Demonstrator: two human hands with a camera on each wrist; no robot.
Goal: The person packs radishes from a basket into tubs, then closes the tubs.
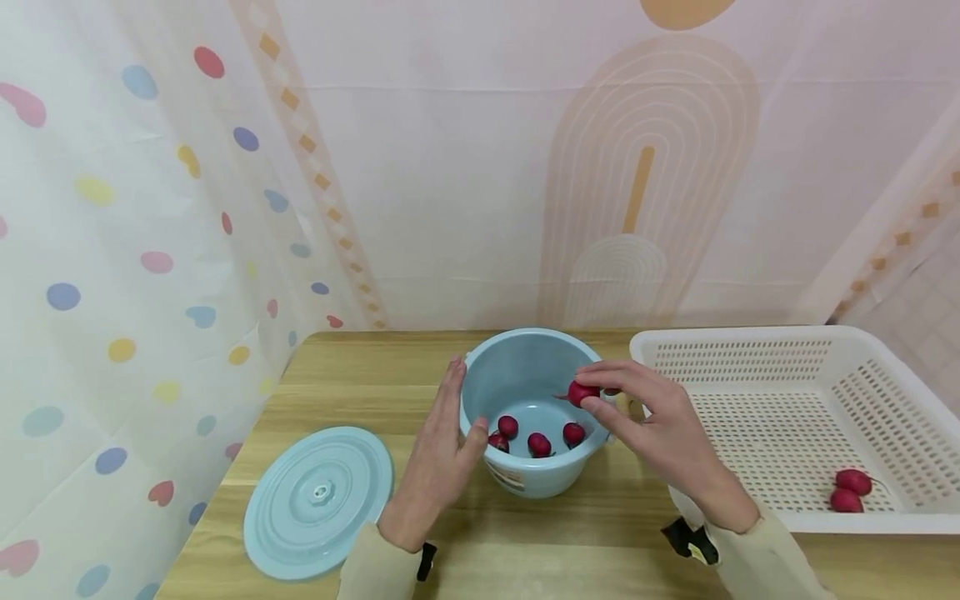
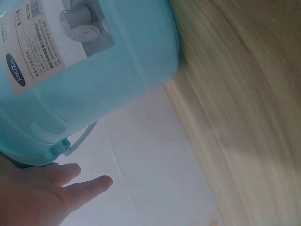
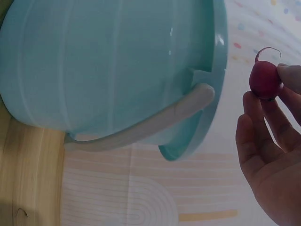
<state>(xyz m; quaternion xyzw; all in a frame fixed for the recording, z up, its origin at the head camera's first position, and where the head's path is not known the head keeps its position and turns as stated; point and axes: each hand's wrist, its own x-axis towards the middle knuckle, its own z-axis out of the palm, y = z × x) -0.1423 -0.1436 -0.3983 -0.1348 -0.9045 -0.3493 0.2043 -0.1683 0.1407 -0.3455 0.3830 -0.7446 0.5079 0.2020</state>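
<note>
A light-blue plastic bucket (image 1: 551,482) stands on the table with several red radishes (image 1: 538,444) at its bottom. My left hand (image 1: 438,467) rests against its left side, fingers extended along the outside and thumb at the rim; the left wrist view shows those fingers (image 2: 94,188) straight. Over the right side of the bucket's opening, my right hand (image 1: 663,425) pinches a radish (image 1: 582,394) between thumb and fingers. In the right wrist view this radish (image 3: 265,81) has a thin curled root and is beside the rim, apart from it.
A white perforated basket (image 1: 750,335) stands at the right, with two radishes (image 1: 852,481) in its near right part. The round blue lid (image 1: 292,500) lies flat on the wooden table (image 1: 352,367) at the left. The bucket's pale handle (image 3: 150,122) hangs down its side.
</note>
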